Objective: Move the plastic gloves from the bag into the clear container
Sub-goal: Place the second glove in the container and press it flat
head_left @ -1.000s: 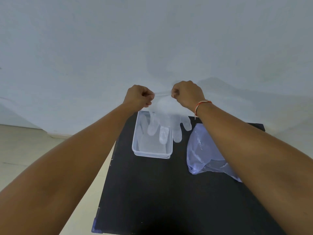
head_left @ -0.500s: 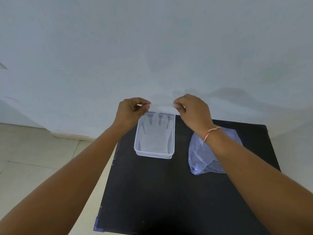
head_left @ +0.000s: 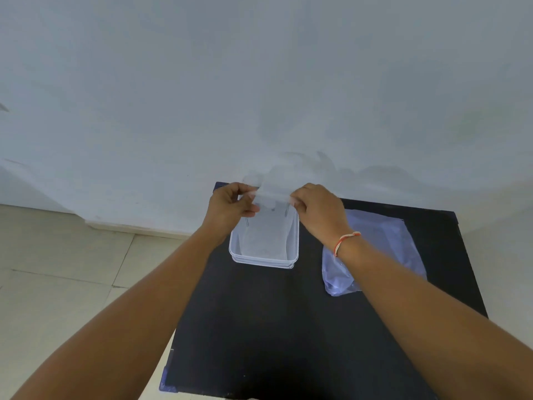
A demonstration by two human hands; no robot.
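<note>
glove (head_left: 266, 226): clear, limp | in container (head_left: 264, 259) | both hands pinch cuff

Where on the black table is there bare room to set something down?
The near half of the black table, in front of the clear container and bag, is bare. So is the strip between them. The far edge is crowded: both hands hold a glove over the container.

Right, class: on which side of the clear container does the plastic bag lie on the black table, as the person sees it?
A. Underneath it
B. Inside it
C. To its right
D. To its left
C: the plastic bag lies flat on the black table to the right of the clear container, partly hidden by the right hand's forearm.
</note>
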